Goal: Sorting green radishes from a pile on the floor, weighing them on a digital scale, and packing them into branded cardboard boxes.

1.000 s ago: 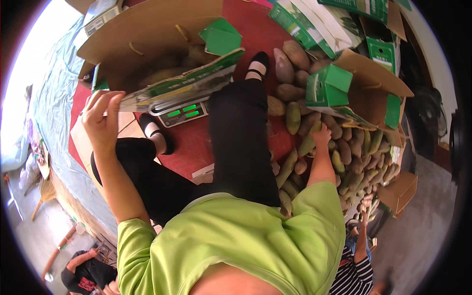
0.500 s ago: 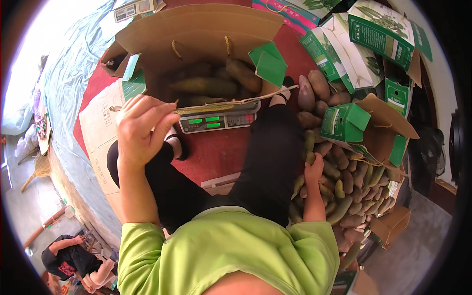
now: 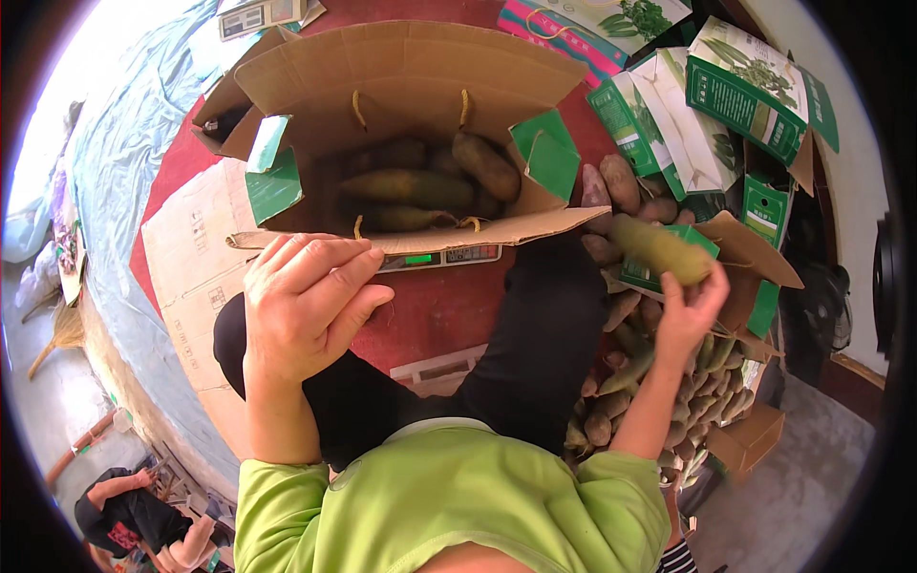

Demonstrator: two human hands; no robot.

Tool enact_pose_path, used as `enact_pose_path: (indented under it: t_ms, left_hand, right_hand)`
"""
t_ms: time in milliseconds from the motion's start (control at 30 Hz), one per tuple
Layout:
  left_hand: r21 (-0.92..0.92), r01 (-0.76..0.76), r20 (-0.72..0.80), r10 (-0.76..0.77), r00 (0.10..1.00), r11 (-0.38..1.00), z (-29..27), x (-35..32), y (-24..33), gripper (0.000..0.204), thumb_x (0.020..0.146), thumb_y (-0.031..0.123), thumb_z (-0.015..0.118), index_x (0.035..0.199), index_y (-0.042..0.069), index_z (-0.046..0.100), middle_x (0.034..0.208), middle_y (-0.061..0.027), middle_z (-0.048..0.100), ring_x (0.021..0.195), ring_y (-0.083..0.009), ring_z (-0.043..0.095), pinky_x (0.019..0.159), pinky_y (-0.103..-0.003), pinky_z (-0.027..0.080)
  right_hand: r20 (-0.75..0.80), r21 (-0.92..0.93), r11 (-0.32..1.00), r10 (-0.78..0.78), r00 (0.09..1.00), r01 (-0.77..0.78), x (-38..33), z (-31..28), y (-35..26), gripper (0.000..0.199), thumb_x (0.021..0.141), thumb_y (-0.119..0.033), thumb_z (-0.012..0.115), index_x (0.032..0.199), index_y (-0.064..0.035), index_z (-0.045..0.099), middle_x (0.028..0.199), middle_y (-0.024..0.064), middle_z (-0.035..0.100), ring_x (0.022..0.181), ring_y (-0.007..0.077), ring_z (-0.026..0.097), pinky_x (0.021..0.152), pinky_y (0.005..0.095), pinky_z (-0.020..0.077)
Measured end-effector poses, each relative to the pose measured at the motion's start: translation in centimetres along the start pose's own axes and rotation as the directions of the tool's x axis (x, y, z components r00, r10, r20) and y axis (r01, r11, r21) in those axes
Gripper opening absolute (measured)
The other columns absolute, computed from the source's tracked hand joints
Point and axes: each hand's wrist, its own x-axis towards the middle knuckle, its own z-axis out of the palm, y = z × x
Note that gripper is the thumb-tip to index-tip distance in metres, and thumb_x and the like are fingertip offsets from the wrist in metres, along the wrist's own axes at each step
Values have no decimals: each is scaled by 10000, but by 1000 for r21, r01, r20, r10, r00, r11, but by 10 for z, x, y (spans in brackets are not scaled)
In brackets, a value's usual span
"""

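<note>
My left hand [image 3: 310, 310] pinches the near flap of a big brown cardboard box [image 3: 411, 67], its fingers bent over the flap's edge. Inside the box lie several long green radishes [image 3: 406, 189], and yellow cord handles show on both long walls. A digital scale [image 3: 475, 254] with green lit displays shows partly under the box's near side. At the right my right hand [image 3: 693, 315] is closed on the end of one green radish [image 3: 659, 250], lifted above the heap and slightly blurred by motion.
A large heap of radishes [image 3: 707, 401] lies right of my leg, with an open green carton [image 3: 750, 263] over it. More printed cartons [image 3: 750, 81] stand at the far right. Another scale [image 3: 260, 16] sits far left. A seated person [image 3: 143, 516] appears at lower left.
My right hand has risen from the heap with a radish in it. The box's near flap has tilted toward me with my left hand, showing more of the radishes inside.
</note>
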Motion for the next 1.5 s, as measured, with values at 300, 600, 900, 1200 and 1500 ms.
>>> enact_pose_path:
  t_ms: [300, 600, 900, 1200, 1500]
  left_hand:
    - [-34, 44, -33, -45, 998, 998, 3, 0, -3, 174, 699, 131, 718, 832, 32, 666, 827, -75, 644, 731, -236, 617, 673, -333, 477]
    - [-12, 225, -90, -225, 970, 974, 2, 3, -3, 106, 760, 24, 675, 865, 9, 684, 763, -79, 628, 665, -187, 580, 613, -289, 448]
    - [18, 275, -117, -271, 955, 961, 5, -6, -9, 109, 804, 49, 660, 901, 11, 694, 823, -84, 667, 767, -157, 622, 715, -253, 474]
    - [-20, 254, -193, -253, 948, 967, 6, -8, -23, 122, 833, 25, 634, 937, -6, 691, 868, -64, 675, 806, -130, 611, 759, -233, 459]
    - [-6, 245, -274, -237, 932, 970, 13, -4, -27, 124, 847, 4, 612, 937, -12, 695, 912, -71, 691, 886, -140, 624, 850, -265, 458]
  right_hand:
    - [-108, 428, 784, -449, 887, 449, 74, 49, -124, 495, 765, 113, 615, 1206, 83, 391, 1187, 259, 508, 1114, 320, 522, 994, 446, 397]
    - [320, 457, 864, -381, 867, 212, 76, 154, -137, 295, 795, -38, 675, 1045, -48, 519, 1030, 42, 549, 933, 129, 538, 762, 260, 483]
    - [368, 241, 968, -27, 929, -67, 40, 33, -39, 264, 823, 0, 629, 1077, -3, 557, 996, 70, 633, 879, 142, 610, 792, 252, 472]
    - [194, -224, 866, 489, 850, -447, -82, -48, 163, 204, 785, -98, 650, 963, -2, 622, 800, 75, 647, 717, 129, 610, 666, 272, 493]
    - [127, -418, 631, 753, 646, -653, -180, -69, 254, 266, 735, -117, 655, 970, 6, 625, 831, 108, 659, 746, 193, 630, 679, 318, 500]
